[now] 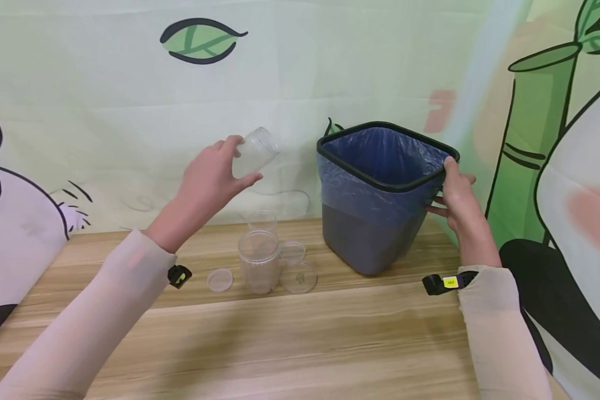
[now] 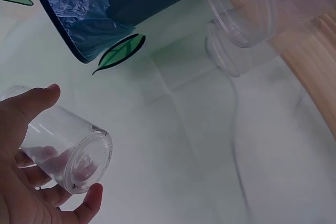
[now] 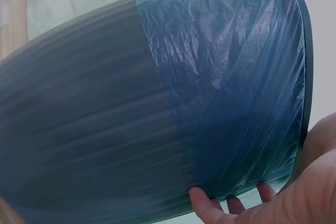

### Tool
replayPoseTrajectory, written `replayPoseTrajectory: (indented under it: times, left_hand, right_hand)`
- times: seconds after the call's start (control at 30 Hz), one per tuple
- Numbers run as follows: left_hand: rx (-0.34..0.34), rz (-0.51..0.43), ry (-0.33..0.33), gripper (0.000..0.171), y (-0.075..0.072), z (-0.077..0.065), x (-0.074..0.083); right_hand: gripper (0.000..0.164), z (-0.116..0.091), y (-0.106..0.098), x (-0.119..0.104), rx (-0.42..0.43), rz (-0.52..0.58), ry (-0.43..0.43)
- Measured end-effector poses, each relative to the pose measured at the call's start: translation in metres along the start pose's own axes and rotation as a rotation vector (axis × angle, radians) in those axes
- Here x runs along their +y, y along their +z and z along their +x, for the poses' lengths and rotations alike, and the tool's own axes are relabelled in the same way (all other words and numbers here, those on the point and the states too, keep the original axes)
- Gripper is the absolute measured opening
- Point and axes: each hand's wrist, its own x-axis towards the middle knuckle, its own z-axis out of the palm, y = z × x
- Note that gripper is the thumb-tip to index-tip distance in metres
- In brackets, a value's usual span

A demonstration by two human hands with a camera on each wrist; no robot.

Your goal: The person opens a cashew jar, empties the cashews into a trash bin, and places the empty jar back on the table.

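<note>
In the head view, my left hand (image 1: pixel 211 175) holds a small clear plastic jar (image 1: pixel 256 153) in the air, left of the trash can. The jar is tilted, its threaded mouth towards the can. The left wrist view shows the thumb and fingers around the jar (image 2: pixel 71 140), with its round base facing the camera. My right hand (image 1: pixel 461 214) grips the dark trash can (image 1: pixel 362 233) at its right rim, thumb on top and fingers against the outside. A blue plastic liner (image 1: pixel 370 194) is folded over the can's rim. The can leans slightly on the table.
On the wooden table (image 1: pixel 290 344) stand a larger clear jar (image 1: pixel 260 269) and another clear container (image 1: pixel 262 218) behind it. Clear round lids (image 1: pixel 220 280) lie beside them, some to the right (image 1: pixel 300 278). A printed cloth (image 1: pixel 290 72) hangs behind the table.
</note>
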Motion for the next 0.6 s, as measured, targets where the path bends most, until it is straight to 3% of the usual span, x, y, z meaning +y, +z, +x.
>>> replayPoseTrajectory:
  times: [0.27, 0.6]
  left_hand:
    - [0.024, -0.04, 0.004, 0.073, 0.004, -0.014, -0.013]
    - [-0.029, -0.108, -0.048, 0.074, 0.005, -0.044, -0.036]
  right_hand:
    - [0.089, -0.001, 0.001, 0.0, 0.001, -0.007, -0.008]
    - [0.088, 0.0, 0.0, 0.001, 0.013, -0.003, 0.002]
